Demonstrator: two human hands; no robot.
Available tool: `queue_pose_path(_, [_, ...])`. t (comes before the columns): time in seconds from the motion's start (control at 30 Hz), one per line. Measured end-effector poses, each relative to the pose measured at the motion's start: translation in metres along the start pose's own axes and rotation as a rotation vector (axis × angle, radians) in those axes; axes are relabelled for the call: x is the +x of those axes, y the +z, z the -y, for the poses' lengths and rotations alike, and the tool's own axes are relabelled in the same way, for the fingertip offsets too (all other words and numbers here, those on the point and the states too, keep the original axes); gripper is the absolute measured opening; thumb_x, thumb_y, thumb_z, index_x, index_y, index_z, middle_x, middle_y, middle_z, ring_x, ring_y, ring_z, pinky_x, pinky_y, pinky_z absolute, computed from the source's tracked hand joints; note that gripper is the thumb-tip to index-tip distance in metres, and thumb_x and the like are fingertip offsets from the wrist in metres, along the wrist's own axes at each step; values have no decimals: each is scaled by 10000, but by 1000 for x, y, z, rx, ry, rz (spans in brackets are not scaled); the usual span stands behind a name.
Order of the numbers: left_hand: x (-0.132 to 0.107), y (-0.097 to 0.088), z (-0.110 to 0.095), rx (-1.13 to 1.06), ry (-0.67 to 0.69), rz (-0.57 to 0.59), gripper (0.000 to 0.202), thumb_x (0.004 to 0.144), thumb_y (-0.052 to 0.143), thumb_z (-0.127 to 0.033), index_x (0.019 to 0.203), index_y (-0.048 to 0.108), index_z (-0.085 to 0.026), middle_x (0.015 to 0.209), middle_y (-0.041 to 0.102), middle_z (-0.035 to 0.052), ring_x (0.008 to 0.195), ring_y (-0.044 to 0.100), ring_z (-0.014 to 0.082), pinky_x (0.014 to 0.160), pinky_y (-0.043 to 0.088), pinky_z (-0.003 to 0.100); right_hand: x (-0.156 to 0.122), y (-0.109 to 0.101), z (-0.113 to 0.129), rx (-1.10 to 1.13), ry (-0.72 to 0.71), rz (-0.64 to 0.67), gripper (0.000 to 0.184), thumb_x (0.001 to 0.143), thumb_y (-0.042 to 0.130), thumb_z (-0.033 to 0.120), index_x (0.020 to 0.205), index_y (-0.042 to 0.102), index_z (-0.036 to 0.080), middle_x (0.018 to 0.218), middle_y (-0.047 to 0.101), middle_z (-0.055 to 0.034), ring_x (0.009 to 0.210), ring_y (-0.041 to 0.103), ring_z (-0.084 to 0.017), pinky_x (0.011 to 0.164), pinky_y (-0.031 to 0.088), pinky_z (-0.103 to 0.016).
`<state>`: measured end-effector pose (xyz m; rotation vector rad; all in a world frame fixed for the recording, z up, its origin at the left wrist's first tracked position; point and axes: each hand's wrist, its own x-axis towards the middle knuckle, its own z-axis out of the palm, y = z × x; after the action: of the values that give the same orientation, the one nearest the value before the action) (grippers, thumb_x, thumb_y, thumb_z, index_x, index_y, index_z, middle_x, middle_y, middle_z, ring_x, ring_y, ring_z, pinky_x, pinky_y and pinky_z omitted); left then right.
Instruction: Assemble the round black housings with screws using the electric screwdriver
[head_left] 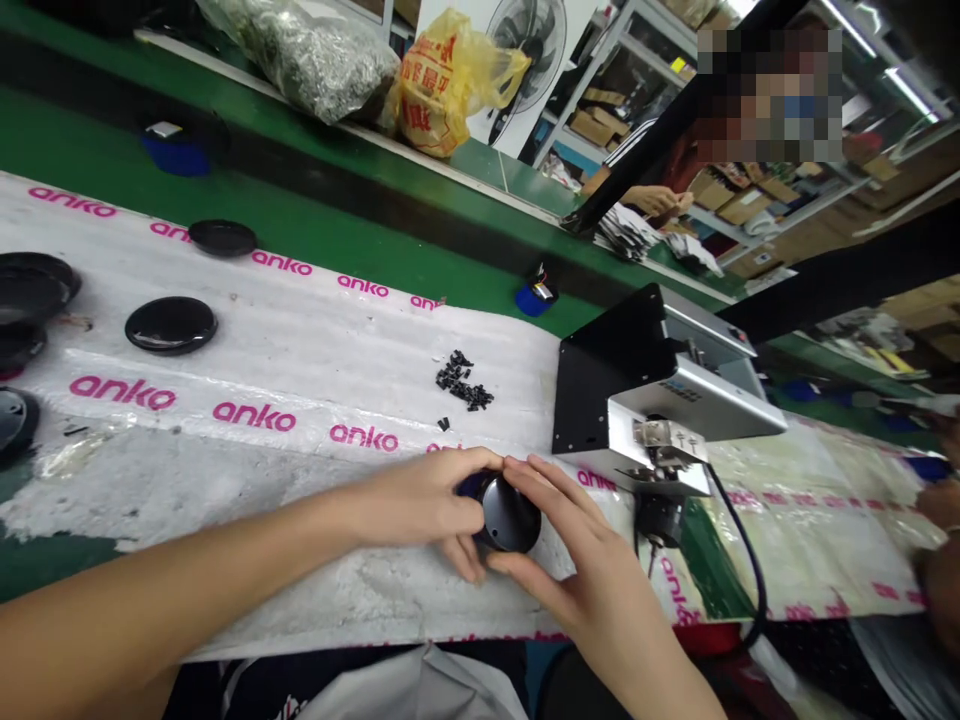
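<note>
Between my two hands is a round black disc-shaped part point(511, 514) with a glossy face, held just above the covered bench. My left hand point(431, 505) grips its left side, with thumb and fingers curled in. Around its right edge my right hand point(574, 545) is wrapped, thumb below and fingers on top. A dark blue bit shows at the part's left edge; the underside is hidden. A scattered pile of small black pieces point(463, 382) lies on the white sheet beyond my hands.
A silver and black machine point(660, 400) with a black cable stands at right. Black round covers point(171, 325) lie at left. Blue parts point(536, 292) sit on the green bench. A yellow bag point(442, 85) and a fan are behind. Another person's hands point(656, 200) work across the bench.
</note>
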<state>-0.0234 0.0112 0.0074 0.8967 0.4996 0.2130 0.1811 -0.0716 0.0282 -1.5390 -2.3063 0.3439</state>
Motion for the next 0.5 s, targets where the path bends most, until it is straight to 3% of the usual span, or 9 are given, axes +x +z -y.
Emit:
queue_pose_path(0.17, [2, 20, 6, 140, 30, -171, 449, 856, 555, -248, 1302, 522, -213, 680, 709, 11, 578, 728, 174, 555, 583, 232, -6, 6, 8, 48, 25, -13, 585, 909, 638, 427, 1433, 414, 292, 1388, 581, -77, 1379, 432, -302, 1107, 426, -564])
queue_pose_path(0.27, [7, 29, 8, 272, 42, -290, 377, 873, 604, -406, 1189, 540, -211, 647, 662, -22, 469, 653, 135, 451, 528, 196, -14, -1, 6, 122, 43, -26, 547, 910, 650, 402, 1415, 460, 310, 1480, 489, -55, 1416, 378, -282, 1121, 423, -497])
queue_pose_path(0.3, [8, 31, 8, 292, 30, -316, 363, 877, 600, -429, 1163, 539, -214, 631, 645, -34, 450, 638, 128, 433, 514, 188, -18, -6, 0, 143, 95, -112, 470, 912, 643, 413, 1357, 528, 315, 1479, 487, -48, 1398, 405, -279, 1111, 435, -470])
queue_pose_path(0.37, [9, 33, 6, 299, -11, -331, 347, 878, 600, -443, 1138, 530, -223, 641, 642, -41, 435, 636, 121, 418, 501, 178, -25, -20, -24, 153, 309, -415, 357, 943, 555, 465, 1246, 609, 285, 1421, 523, -83, 1327, 480, -286, 1079, 447, -475])
queue_pose_path(0.4, [9, 33, 6, 304, -26, -336, 349, 872, 610, -444, 1131, 528, -226, 666, 652, -38, 433, 640, 119, 412, 497, 175, -29, -28, -40, 138, 463, -604, 362, 964, 490, 484, 1210, 616, 250, 1347, 560, -118, 1274, 518, -295, 1053, 452, -498])
queue_pose_path(0.43, [10, 33, 5, 310, -32, -340, 355, 865, 622, -443, 1131, 525, -228, 693, 663, -32, 434, 646, 120, 407, 496, 174, -32, -35, -59, 123, 591, -713, 422, 996, 406, 473, 1275, 559, 196, 1309, 558, -169, 1255, 517, -314, 1028, 443, -544])
queue_pose_path(0.5, [10, 32, 4, 319, -32, -336, 386, 855, 642, -442, 1155, 517, -234, 731, 678, -24, 444, 662, 129, 410, 507, 181, -35, -48, -97, 157, 766, -751, 434, 985, 476, 448, 1287, 532, 141, 1178, 608, -171, 1121, 587, -304, 946, 485, -540])
